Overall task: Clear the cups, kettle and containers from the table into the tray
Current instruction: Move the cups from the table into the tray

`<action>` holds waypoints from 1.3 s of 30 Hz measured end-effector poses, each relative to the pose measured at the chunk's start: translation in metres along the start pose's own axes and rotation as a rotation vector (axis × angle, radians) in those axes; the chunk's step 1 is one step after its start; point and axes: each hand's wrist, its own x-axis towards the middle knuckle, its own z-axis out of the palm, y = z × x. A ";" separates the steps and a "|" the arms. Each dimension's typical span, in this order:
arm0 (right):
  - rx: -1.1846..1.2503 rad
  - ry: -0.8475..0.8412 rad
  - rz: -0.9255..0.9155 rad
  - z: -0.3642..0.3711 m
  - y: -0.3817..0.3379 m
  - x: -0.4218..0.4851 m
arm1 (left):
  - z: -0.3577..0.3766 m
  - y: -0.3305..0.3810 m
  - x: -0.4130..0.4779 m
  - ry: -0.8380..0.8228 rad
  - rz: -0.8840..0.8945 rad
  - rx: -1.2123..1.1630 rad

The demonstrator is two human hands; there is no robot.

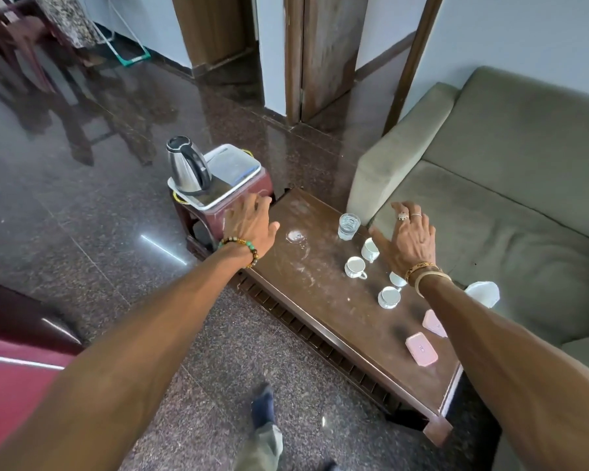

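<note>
A steel kettle with a black handle stands in the white tray on a red stool, left of the brown table. My left hand hovers empty with fingers spread between the tray and the table's far end. My right hand is spread, holding nothing, above the white cups. One cup sits beside its thumb, another in front, a third nearer me, and my wrist partly hides a further one. A glass tumbler stands at the far end. Two pink containers lie near my forearm.
A grey-green sofa runs along the table's right side, with a white object lying on its seat. A wet ring marks the tabletop. Dark polished floor lies to the left, wooden chairs stand far left, and my foot is below.
</note>
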 end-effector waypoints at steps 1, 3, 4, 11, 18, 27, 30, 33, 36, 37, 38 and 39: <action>-0.014 -0.015 0.023 0.005 0.001 0.003 | 0.006 -0.002 0.007 -0.021 0.014 -0.006; -0.043 -0.033 0.064 0.014 0.003 0.011 | 0.014 -0.004 0.026 -0.016 0.054 -0.032; -0.052 -0.039 0.085 0.017 0.004 0.015 | 0.018 -0.005 0.037 -0.009 0.074 -0.048; -0.011 -0.010 0.300 0.030 0.015 0.033 | 0.039 0.019 0.102 -0.123 0.190 -0.107; 0.014 -0.023 0.441 0.051 0.044 0.054 | 0.069 0.065 0.141 -0.172 0.340 -0.133; 0.107 -0.174 0.561 0.142 0.096 0.064 | 0.176 0.106 0.159 -0.396 0.347 -0.156; 0.141 -0.258 0.592 0.174 0.109 0.064 | 0.216 0.117 0.157 -0.490 0.310 -0.234; 0.165 -0.344 0.615 0.199 0.117 0.065 | 0.246 0.125 0.156 -0.588 0.286 -0.284; 0.195 -0.364 0.660 0.222 0.120 0.069 | 0.271 0.126 0.164 -0.609 0.287 -0.287; 0.208 -0.368 0.680 0.230 0.121 0.072 | 0.280 0.127 0.169 -0.611 0.294 -0.282; 0.224 -0.373 0.700 0.240 0.122 0.075 | 0.290 0.127 0.174 -0.620 0.300 -0.279; 0.247 -0.377 0.724 0.249 0.122 0.076 | 0.301 0.128 0.178 -0.635 0.302 -0.281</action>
